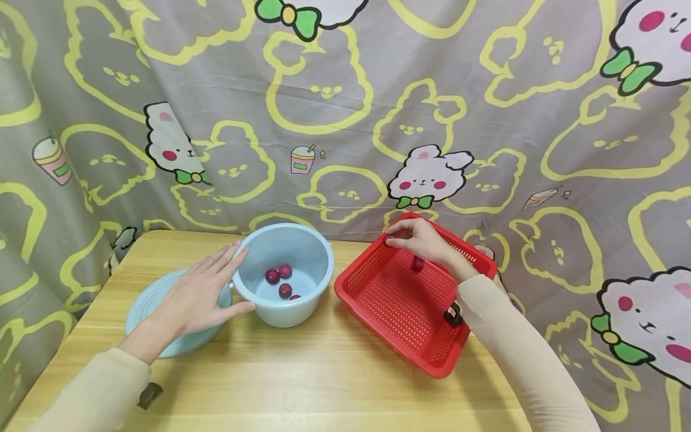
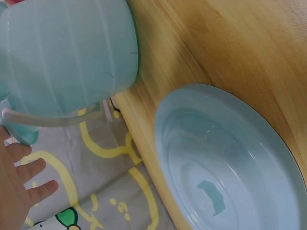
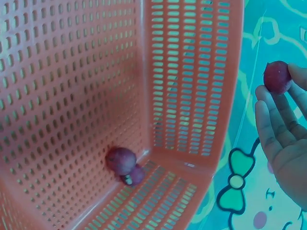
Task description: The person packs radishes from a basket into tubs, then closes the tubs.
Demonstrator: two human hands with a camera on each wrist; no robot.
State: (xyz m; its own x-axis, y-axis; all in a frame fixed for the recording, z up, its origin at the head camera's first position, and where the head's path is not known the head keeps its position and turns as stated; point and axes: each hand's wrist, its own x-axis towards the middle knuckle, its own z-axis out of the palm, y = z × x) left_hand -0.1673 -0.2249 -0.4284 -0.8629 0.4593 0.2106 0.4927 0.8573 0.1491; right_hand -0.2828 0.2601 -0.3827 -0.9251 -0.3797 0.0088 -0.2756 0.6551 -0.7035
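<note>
My right hand (image 1: 423, 241) is above the back of the red basket (image 1: 402, 342), pinching a dark red plum (image 3: 277, 77) between thumb and fingers. Two more plums lie together in the basket's corner in the right wrist view, a larger-looking plum (image 3: 121, 160) and a partly covered plum (image 3: 135, 176). With its fingers extended, my left hand (image 1: 202, 294) is at the left rim of the light blue bucket (image 1: 288, 315); fingertips partly hide behind the handle side in the left wrist view. Several plums, including this plum (image 1: 285, 291), sit on the bucket's bottom.
A round light blue lid (image 2: 225, 158) lies on the wooden table (image 1: 281, 384) left of the bucket, partly under my left forearm in the head view. Behind the table hangs a grey patterned curtain (image 1: 345, 198). The basket stands to the right of the bucket.
</note>
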